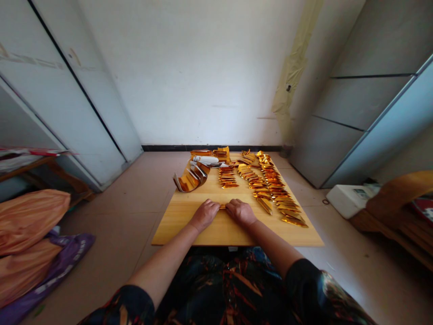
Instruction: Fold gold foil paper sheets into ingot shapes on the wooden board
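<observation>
Low over the wooden board, my left hand and my right hand are closed around the two ends of a small piece of gold foil paper. Only its short middle shows between my fingers; the ends are hidden. Beyond my right hand, folded gold foil pieces lie overlapped in a short row, a curved middle row and a long right-hand row. Past my left hand rests a curled stack of gold foil sheets.
At the board's far edge, a white object lies among more foil. A white wall stands behind, with a grey cabinet at right. Orange and purple bags lie on the left; a white box sits on the right.
</observation>
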`<state>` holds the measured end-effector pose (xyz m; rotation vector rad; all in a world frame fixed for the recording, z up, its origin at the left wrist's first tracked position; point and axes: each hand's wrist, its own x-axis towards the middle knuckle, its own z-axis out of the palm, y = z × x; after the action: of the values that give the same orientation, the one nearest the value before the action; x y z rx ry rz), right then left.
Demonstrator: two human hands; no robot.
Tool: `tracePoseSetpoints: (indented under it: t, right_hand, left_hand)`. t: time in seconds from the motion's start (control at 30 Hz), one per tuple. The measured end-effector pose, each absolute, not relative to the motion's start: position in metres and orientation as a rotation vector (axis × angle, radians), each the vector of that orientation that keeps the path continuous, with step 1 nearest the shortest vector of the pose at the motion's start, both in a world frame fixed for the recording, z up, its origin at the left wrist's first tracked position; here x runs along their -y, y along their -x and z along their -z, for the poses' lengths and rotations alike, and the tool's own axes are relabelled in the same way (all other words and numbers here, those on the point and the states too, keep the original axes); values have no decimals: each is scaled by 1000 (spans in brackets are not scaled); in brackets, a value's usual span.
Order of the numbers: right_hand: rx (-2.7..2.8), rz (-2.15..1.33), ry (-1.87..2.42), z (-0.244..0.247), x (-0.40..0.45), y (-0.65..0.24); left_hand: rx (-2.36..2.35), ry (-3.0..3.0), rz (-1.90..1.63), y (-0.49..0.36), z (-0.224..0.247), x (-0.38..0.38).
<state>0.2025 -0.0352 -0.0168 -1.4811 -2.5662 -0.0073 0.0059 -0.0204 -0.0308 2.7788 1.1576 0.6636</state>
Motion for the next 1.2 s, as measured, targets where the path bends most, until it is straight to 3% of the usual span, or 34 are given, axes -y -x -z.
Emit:
tracePoseSetpoints:
  t: [0.43,1.2]
  right_hand:
    - [2485,-51,1435,17,20,-203]
    - [2448,-86,1206,24,10,-208]
  left_hand:
    - [-1351,-2650,-742,-5,26,19]
    - [-1284,-2619,-776,-4,25,11]
